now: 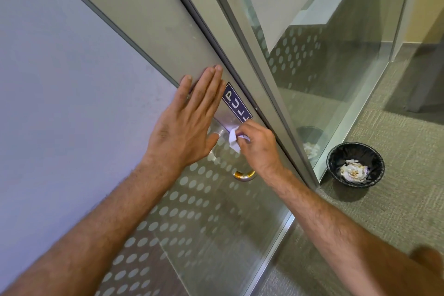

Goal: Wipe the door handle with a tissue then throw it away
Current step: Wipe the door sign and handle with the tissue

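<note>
Both forearms are bare to the frame edge, with no sleeve, watch or band. The left hand (185,125) and right hand (258,145) wear no rings or gloves. Short nails tip the fingers; dark hair runs back from the knuckles.

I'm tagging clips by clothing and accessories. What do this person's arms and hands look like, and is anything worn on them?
Both forearms are bare as far as the frame shows: no sleeves, gloves or watch. The left hand and right hand show no rings. Short nails show on the left hand.
</note>
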{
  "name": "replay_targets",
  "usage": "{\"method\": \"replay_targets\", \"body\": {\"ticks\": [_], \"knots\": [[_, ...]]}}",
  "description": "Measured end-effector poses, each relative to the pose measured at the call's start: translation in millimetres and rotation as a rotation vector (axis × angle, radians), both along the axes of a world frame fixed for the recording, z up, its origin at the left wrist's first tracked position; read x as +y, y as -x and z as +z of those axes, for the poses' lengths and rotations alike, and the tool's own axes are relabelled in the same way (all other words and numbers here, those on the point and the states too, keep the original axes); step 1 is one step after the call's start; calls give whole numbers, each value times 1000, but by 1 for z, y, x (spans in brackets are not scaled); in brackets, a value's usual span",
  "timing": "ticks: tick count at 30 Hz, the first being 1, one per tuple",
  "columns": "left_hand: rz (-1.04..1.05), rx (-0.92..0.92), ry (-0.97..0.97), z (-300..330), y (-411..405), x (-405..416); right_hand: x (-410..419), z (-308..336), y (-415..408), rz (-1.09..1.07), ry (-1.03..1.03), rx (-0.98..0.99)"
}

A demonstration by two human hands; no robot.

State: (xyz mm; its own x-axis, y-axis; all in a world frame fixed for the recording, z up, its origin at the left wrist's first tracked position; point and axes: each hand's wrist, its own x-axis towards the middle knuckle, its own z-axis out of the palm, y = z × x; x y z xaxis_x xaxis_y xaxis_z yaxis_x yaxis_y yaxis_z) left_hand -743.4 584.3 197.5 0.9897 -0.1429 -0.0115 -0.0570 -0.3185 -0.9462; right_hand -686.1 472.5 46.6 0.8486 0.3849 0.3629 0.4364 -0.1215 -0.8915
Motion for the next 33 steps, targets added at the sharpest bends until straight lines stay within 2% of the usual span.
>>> {"method": "replay_targets", "body": {"ticks": [3,5,7,11,13,16,19,22,26,33], "knots": [[23,3,15,0,-1,-1,1,12,-30,-111,-68,37],[29,3,19,0,-1,-2,3,22,-42,-144,-142,-16],[25,0,17,1,-1,-1,4,17,-29,-73,-91,-45],[16,3,22,1,-1,-1,-3,-5,-8,-17,104,91],[34,7,20,1,0,-3,-3,-3,-22,-66,71,105],[30,8,9,1,-1,-3,2,17,-28,-75,-61,8],[28,3,22,1,-2,-2,0,20,-27,56,2,-27],[37,5,16,0,-1,-2,-25,8,-47,217,131,93],[37,3,11,-1,-1,0,-57,0,-93,116,80,306],[34,0,7,-1,0,-2,-39,-23,-76,135,170,409]]}}
